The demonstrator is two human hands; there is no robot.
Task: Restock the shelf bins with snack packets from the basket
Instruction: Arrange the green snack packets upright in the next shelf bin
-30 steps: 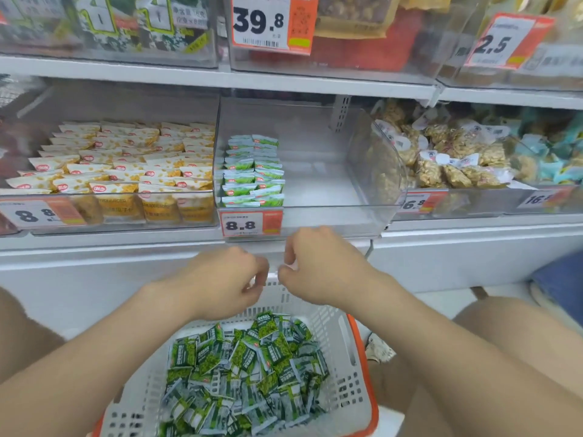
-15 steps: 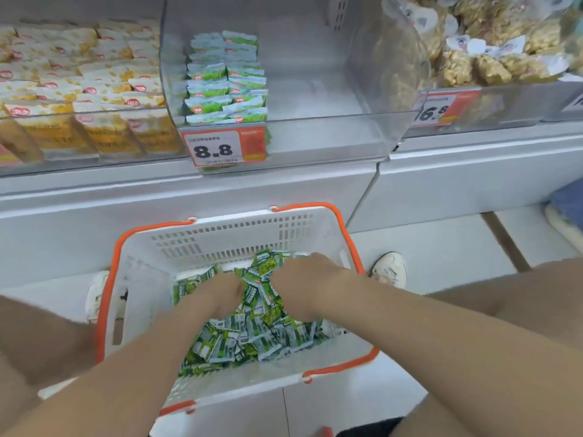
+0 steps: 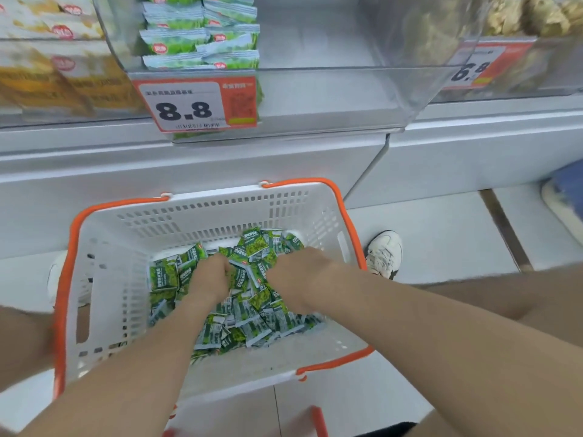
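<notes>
White slotted plastic basket (image 3: 104,247) w/ orange rim, on floor below shelf. Small glossy green/white packets (image 3: 252,326) w/ barcodes, heaped from basket middle to far right corner; print too small to read. L hand (image 3: 209,279) mid-pile, fingers curled round packets. R hand (image 3: 296,272) near right wall, fingers bent down into pile, tips hidden, grip can't tell. Clear curved bin (image 3: 331,99) above, paler packs (image 3: 202,42) stacked at its left edge; orange tag (image 3: 186,108) marked "8.8". Vs 1 s ago: both hands down from bin front into basket.

Both hands are no longer up at the bin (image 3: 315,99) front; left hand (image 3: 209,277) and right hand (image 3: 299,275) now dig into the basket (image 3: 220,197), curled among green packets (image 3: 252,323).
</notes>
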